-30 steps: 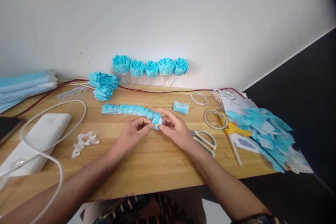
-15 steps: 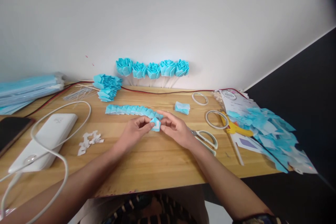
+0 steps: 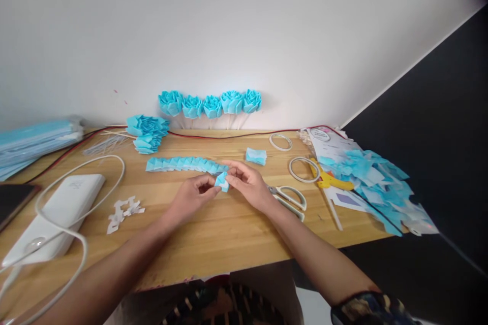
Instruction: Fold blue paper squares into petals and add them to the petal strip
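Note:
Between my two hands is a small folded piece of blue and white paper [image 3: 221, 182]. My left hand [image 3: 196, 194] pinches its left side between thumb and fingers. On its right edge, my right hand [image 3: 247, 184] presses with the thumb, fingers curled behind. Just beyond the hands lies a row of overlapping folded blue pieces [image 3: 183, 164], its right end partly hidden by my right fingers. A small stack of blue and white squares [image 3: 256, 156] lies behind my right hand. Scissors with pale handles [image 3: 292, 198] rest right of my right wrist.
Blue paper roses on sticks [image 3: 212, 106] lean on the wall, with more roses [image 3: 148, 132] lying left of them. Tape rolls [image 3: 304, 169], a yellow glue gun [image 3: 331, 181] and loose blue pieces [image 3: 377, 188] are on the right. A white power bank [image 3: 57, 216] with a cable sits left.
My right thumb has moved onto the folded piece and now covers part of its white face. The whole view has shifted slightly, so the table things appear further left.

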Available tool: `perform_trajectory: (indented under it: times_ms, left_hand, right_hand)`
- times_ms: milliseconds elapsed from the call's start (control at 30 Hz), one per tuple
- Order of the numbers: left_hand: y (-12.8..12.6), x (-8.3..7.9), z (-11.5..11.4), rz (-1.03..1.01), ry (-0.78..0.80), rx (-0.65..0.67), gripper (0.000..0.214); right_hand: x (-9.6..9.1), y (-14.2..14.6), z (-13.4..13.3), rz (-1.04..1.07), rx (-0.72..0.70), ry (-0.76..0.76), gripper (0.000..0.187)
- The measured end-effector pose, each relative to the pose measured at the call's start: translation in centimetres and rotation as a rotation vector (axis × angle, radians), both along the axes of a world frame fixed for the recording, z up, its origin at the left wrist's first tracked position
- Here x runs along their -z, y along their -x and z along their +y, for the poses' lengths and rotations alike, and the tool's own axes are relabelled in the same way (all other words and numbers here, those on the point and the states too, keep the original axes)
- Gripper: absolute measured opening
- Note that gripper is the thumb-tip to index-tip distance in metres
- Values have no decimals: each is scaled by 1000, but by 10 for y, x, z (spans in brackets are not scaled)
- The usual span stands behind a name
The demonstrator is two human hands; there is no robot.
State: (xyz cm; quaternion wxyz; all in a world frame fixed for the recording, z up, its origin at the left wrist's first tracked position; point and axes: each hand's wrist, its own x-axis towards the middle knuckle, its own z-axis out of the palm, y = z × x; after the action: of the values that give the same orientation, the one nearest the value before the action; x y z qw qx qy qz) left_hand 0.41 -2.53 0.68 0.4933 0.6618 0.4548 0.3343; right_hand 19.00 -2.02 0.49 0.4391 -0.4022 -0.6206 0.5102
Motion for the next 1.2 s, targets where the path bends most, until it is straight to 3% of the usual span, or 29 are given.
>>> perform_trajectory:
  times_ms: [267,467,700,900,1200]
  left_hand:
    - [-3,-1,-3,57,-9,26,21]
    - [-6,8,-7,107,-126,57,19]
    - [-6,5,-6,-35,-9,2,20]
    - [-2,-1,-4,-168,94,-128,29]
    - [-3,-8,-7,-159,87,-87,27]
  right_hand:
    - [2,0,-2,-15,-58,49,47]
    - [4,0,-4,-61,-20,10,37]
    - [0,-5,-2,12,33,20,37]
    - [-2,-6,-1,15,-92,28,48]
    - [0,-4,0,-69,-81,-29,47]
